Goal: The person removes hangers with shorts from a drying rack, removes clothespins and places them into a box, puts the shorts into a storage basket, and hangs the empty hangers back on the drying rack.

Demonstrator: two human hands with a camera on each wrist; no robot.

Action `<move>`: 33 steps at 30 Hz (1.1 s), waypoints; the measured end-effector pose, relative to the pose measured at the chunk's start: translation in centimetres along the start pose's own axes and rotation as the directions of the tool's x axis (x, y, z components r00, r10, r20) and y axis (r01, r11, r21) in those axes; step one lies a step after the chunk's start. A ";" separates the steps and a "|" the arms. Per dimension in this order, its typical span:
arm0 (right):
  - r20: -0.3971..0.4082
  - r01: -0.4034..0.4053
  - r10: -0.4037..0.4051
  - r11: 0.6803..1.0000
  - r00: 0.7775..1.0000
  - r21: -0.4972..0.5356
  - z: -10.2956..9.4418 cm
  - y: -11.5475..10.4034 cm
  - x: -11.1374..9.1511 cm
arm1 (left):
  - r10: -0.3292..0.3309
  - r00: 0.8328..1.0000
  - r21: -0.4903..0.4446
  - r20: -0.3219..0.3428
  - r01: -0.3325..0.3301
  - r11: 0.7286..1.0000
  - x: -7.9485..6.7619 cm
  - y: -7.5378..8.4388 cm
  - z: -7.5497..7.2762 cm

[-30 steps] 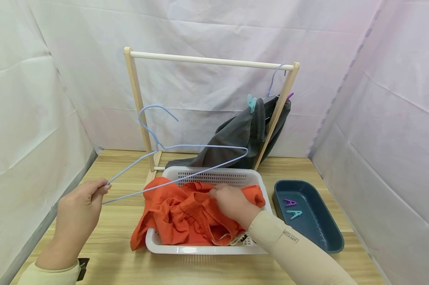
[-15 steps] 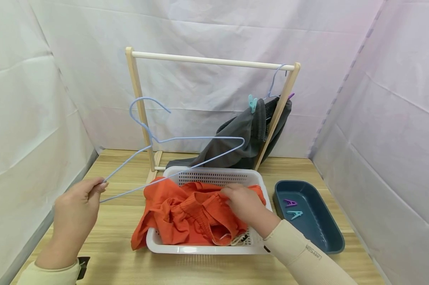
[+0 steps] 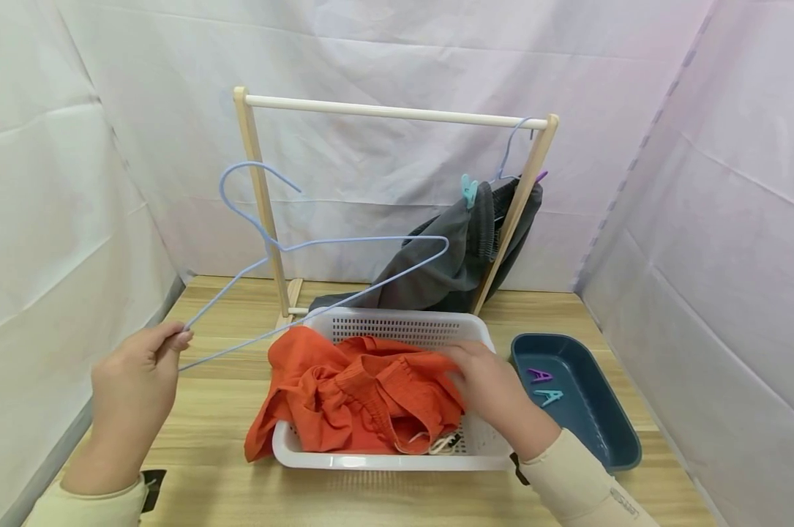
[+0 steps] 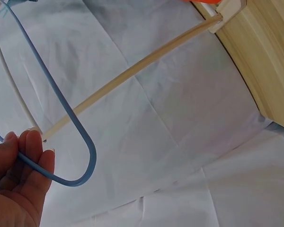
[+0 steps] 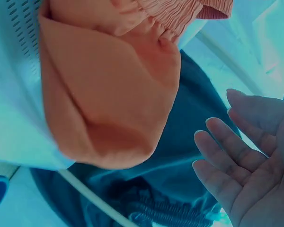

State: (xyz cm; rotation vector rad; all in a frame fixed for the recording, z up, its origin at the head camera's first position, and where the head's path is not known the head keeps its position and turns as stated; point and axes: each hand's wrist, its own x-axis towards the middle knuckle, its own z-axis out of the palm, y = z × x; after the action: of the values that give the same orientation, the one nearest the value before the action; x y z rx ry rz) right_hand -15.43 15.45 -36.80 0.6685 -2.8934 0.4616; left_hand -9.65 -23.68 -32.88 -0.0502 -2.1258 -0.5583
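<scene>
My left hand (image 3: 133, 391) pinches a light blue wire hanger (image 3: 397, 238) near one lower corner, with finger and thumb around the wire in the left wrist view. The hanger is raised, its hook up and its far end stretching over the back of a white basket (image 3: 390, 461). An orange garment (image 3: 350, 399) with a gathered elastic waistband lies crumpled in that basket, spilling over the left rim. My right hand (image 3: 495, 380) is above the basket's right side, beside the garment; the right wrist view shows its fingers (image 5: 222, 179) spread loosely, holding nothing.
A wooden rack (image 3: 397, 111) stands behind the basket. From its right end a dark grey garment (image 3: 429, 271) hangs on another hanger, with a teal clip (image 3: 469, 192) on it. A dark blue tray (image 3: 590, 410) at right holds purple and teal clips.
My left hand has raised the hanger and moved it slightly left. My right hand has come away from the orange garment, moving right.
</scene>
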 end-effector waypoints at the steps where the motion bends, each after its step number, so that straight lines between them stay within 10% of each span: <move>1: -0.007 -0.010 0.010 1.000 1.000 0.000 -0.1 0.2 -0.2 | -0.004 1.000 -0.003 -0.004 0.004 1.000 0.0 -0.1 0.0; 19: -0.027 -0.176 0.177 0.984 0.984 0.011 -0.7 3.4 -2.9 | -0.078 0.996 0.047 -0.040 0.079 0.996 1.0 -0.4 -0.6; 33: 0.118 -0.341 0.337 0.940 0.934 0.015 0.1 5.0 -4.0 | -0.109 0.994 0.099 0.007 0.108 0.989 1.7 -0.6 -0.7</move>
State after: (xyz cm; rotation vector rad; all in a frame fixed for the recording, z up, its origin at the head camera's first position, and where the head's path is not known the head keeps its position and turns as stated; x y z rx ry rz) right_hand -14.05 21.32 -38.97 0.1983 -3.1265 0.5299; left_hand -10.27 -24.78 -31.39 0.1182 -2.1744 -0.5167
